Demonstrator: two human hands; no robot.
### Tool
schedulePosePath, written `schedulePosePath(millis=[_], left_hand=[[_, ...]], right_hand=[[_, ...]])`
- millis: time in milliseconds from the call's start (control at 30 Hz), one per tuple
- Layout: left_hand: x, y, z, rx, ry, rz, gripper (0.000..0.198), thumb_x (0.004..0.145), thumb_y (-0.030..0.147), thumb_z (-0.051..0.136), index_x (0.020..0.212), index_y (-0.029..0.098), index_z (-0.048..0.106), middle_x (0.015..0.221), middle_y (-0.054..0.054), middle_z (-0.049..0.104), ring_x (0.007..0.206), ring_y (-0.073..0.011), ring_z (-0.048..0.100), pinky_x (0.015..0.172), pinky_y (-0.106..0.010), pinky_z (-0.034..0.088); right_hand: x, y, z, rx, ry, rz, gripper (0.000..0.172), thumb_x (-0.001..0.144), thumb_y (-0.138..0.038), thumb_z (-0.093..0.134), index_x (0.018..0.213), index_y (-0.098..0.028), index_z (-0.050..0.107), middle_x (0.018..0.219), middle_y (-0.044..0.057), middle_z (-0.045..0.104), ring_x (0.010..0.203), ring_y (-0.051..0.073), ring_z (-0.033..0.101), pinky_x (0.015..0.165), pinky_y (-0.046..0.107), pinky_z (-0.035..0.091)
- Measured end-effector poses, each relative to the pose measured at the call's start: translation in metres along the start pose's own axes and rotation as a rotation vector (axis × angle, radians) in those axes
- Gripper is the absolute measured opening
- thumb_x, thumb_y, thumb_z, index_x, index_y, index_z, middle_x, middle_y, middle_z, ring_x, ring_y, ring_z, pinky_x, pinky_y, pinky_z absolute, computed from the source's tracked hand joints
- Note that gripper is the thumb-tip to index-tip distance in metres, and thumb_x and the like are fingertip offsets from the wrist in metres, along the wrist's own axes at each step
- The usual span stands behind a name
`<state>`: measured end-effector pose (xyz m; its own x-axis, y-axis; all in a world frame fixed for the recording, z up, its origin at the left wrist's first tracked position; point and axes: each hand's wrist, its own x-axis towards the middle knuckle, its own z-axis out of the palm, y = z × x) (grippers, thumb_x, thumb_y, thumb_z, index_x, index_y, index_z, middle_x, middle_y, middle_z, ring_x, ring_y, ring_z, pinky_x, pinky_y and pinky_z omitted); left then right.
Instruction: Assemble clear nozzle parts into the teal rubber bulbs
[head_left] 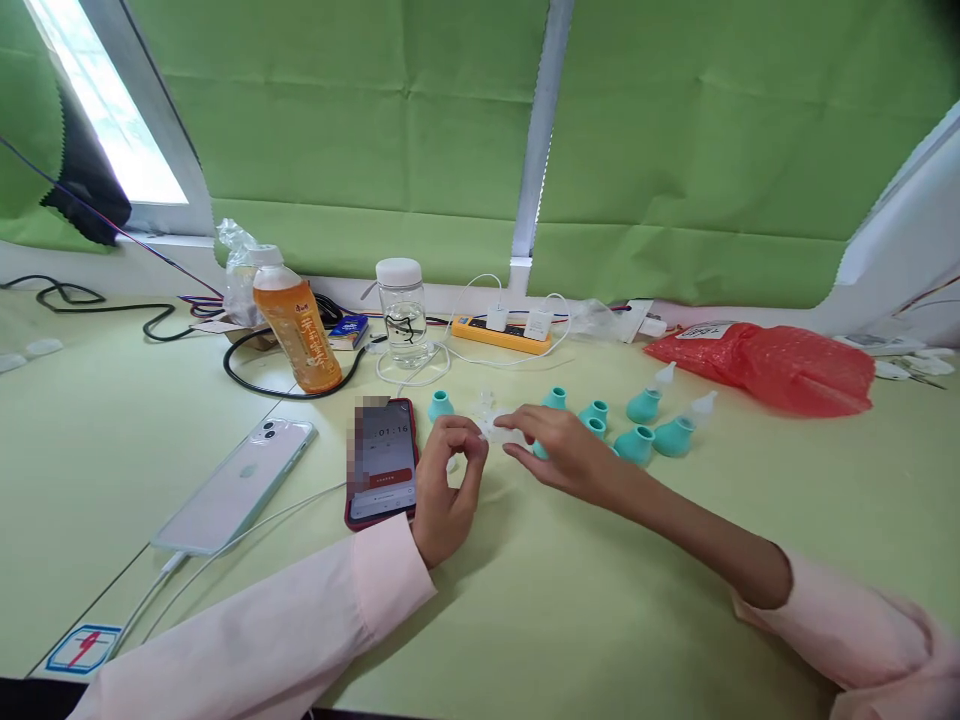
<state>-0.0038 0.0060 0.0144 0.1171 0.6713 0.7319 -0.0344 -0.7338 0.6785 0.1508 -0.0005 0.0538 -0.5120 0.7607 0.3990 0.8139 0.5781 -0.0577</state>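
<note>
My left hand is curled with thumb and forefinger pinched together; whatever lies between the tips is too small to make out. Just to the right, my right hand reaches over the table, thumb and forefinger apart. Its fingertips are at a cluster of small translucent pieces. Behind my left hand stands a teal rubber bulb with an open neck. Several more teal bulbs stand around and beyond my right hand, some partly hidden by it. Two of them carry clear pointed nozzles.
Left of my hands lie a red-cased phone showing a timer and a pale phone on a white cable. Behind are an orange drink bottle, a clear water jar, a yellow power strip and a red plastic bag.
</note>
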Motion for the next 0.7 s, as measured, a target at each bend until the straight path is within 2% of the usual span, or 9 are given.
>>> schedulePosePath(millis=[67,133,233,300,467,600,700], left_hand=[[-0.001,0.003,0.0,-0.011,-0.046,-0.003,0.011,0.076,0.007,0.048,0.076,0.018,0.047,0.079,-0.003,0.048,0.075,-0.0126,0.049,0.063,-0.025,0.042],[-0.003,0.006,0.001,-0.013,-0.099,-0.036,0.01,0.075,0.007,0.05,0.076,0.017,0.05,0.078,-0.003,0.051,0.074,-0.0125,0.05,0.063,-0.025,0.043],[-0.008,0.01,0.004,-0.005,-0.173,-0.083,0.008,0.074,0.009,0.052,0.074,0.016,0.055,0.075,-0.003,0.055,0.072,-0.0127,0.053,0.06,-0.024,0.045],[-0.012,0.012,0.006,-0.009,-0.213,-0.108,0.007,0.072,0.01,0.054,0.072,0.015,0.058,0.073,-0.004,0.057,0.069,-0.0128,0.054,0.057,-0.023,0.046],[-0.019,0.013,0.011,-0.093,-0.277,-0.342,0.006,0.069,0.014,0.057,0.07,0.016,0.063,0.074,-0.005,0.061,0.07,-0.0145,0.058,0.054,-0.022,0.049],[-0.014,0.01,0.011,-0.177,-0.147,-0.572,0.003,0.064,0.017,0.062,0.065,0.015,0.064,0.071,-0.005,0.062,0.069,-0.0157,0.058,0.055,-0.022,0.049],[-0.01,0.009,0.011,-0.201,-0.081,-0.701,0.005,0.06,0.016,0.065,0.064,0.014,0.065,0.069,-0.005,0.064,0.066,-0.0156,0.059,0.059,-0.023,0.05]], right_hand=[[-0.009,-0.005,-0.015,0.326,0.15,0.12,0.019,0.075,-0.023,0.054,0.093,-0.017,0.054,0.074,0.002,0.057,0.059,0.011,0.051,0.059,0.026,0.043],[-0.02,-0.011,-0.019,0.644,0.224,0.291,0.019,0.072,-0.026,0.058,0.089,-0.018,0.054,0.076,0.002,0.057,0.055,0.009,0.05,0.055,0.025,0.045],[-0.037,-0.019,-0.006,1.039,0.21,0.505,0.024,0.069,-0.028,0.06,0.09,-0.019,0.052,0.083,0.002,0.054,0.05,0.007,0.05,0.048,0.024,0.045],[-0.047,-0.024,0.008,1.207,0.208,0.591,0.026,0.069,-0.03,0.06,0.09,-0.018,0.051,0.082,0.002,0.052,0.048,0.007,0.051,0.046,0.025,0.045],[-0.057,-0.027,0.034,1.423,0.201,0.673,0.034,0.062,-0.026,0.066,0.09,-0.018,0.05,0.079,0.0,0.05,0.05,0.008,0.052,0.045,0.025,0.045],[-0.062,-0.024,0.039,1.48,0.211,0.685,0.03,0.063,-0.025,0.066,0.088,-0.018,0.051,0.083,0.001,0.05,0.053,0.008,0.051,0.046,0.024,0.044],[-0.065,-0.021,0.04,1.499,0.199,0.69,0.03,0.069,-0.026,0.061,0.094,-0.019,0.048,0.081,0.002,0.053,0.055,0.008,0.051,0.049,0.025,0.045]])
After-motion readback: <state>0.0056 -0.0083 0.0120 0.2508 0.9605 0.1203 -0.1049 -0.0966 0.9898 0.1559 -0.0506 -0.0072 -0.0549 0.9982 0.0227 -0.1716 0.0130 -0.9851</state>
